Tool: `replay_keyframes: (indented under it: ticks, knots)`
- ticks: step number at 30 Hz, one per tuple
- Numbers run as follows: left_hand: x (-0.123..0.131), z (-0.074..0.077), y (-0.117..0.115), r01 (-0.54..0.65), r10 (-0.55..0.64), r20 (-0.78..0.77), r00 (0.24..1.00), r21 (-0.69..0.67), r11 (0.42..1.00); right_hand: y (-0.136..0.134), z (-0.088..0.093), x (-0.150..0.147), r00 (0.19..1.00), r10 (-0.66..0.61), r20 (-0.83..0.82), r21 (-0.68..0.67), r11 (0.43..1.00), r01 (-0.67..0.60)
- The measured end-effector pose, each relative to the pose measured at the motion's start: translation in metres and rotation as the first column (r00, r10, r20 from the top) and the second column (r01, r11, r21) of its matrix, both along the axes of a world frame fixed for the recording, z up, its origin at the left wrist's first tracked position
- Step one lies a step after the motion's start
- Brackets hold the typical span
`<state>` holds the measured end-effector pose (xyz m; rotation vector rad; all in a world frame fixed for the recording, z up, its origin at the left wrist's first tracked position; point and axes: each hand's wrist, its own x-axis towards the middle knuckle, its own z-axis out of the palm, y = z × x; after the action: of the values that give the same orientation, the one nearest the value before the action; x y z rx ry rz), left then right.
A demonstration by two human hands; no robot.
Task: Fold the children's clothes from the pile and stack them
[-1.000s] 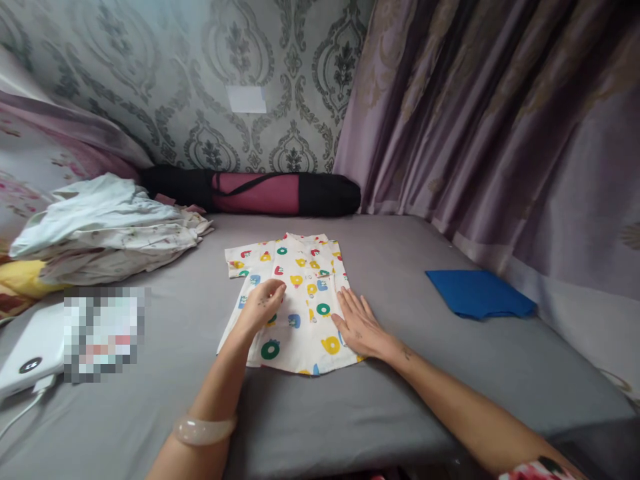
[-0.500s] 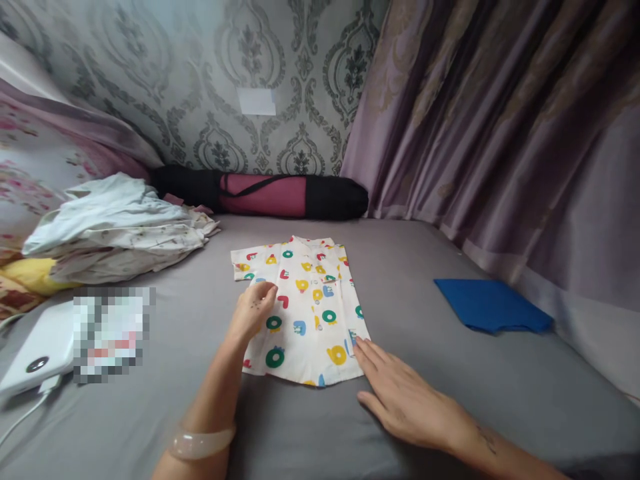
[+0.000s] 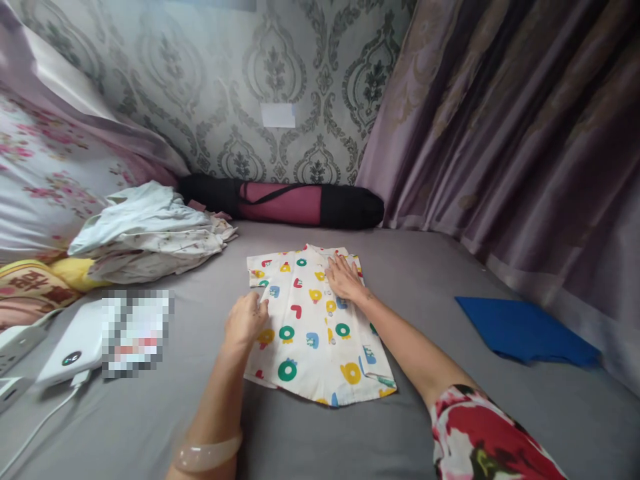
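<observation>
A small white shirt (image 3: 310, 327) printed with coloured shapes lies flat on the grey bed sheet (image 3: 310, 433), its right side folded in. My left hand (image 3: 245, 320) rests on the shirt's left edge below the sleeve, fingers curled and pinching the cloth. My right hand (image 3: 343, 277) lies flat on the upper right part of the shirt near the collar, fingers stretched out. A pale bangle (image 3: 207, 453) sits on my left wrist.
A heap of light clothes (image 3: 150, 233) lies at the left. A black and pink rolled bag (image 3: 290, 203) lies against the patterned wall. A folded blue cloth (image 3: 525, 330) is at the right by the curtain (image 3: 525, 147). A white power bank (image 3: 70, 347) with a cable lies at the left.
My right hand has moved from the shirt's lower right hem up to the collar area. My left hand slid slightly to the shirt's left edge. The view shifted left.
</observation>
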<state>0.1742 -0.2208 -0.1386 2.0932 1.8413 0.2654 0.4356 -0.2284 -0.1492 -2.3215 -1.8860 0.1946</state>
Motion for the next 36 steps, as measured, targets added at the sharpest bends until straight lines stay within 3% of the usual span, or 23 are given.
replay_keyframes:
  ticks: [5, 12, 21, 26, 31, 34, 36]
  knots:
    - [-0.008, 0.001, 0.005, 0.014, -0.019, -0.062, 0.998, -0.078, 0.997, 0.027, -0.013, 0.001, 0.995, -0.1, 0.001, -0.003, 0.995, 0.1]
    - [-0.01, 0.012, -0.001, 0.022, -0.032, -0.055, 0.998, -0.163, 0.986, 0.032, -0.027, 0.002, 0.991, -0.13, 0.03, -0.015, 0.991, 0.13]
    - [-0.019, 0.01, 0.004, 0.057, -0.065, -0.038, 0.997, -0.201, 0.978, 0.037, -0.025, 0.002, 0.99, -0.142, 0.008, -0.063, 0.988, 0.142]
    - [-0.02, 0.013, 0.004, 0.073, -0.084, -0.034, 0.996, -0.251, 0.965, 0.041, -0.008, 0.0, 0.991, -0.133, 0.0, -0.147, 0.98, 0.131]
    - [-0.02, 0.014, 0.004, 0.071, -0.078, -0.021, 0.997, -0.226, 0.972, 0.054, 0.017, -0.044, 0.999, -0.04, -0.002, 0.175, 0.984, 0.04]
    - [-0.021, 0.018, 0.004, 0.065, -0.07, -0.008, 0.998, -0.273, 0.96, 0.072, 0.025, -0.091, 0.973, 0.111, -0.202, 0.072, 0.993, -0.098]
    - [-0.021, 0.02, 0.003, 0.056, -0.06, -0.001, 0.998, -0.301, 0.952, 0.086, 0.026, -0.122, 0.96, 0.137, -0.243, 0.027, 0.991, -0.134]
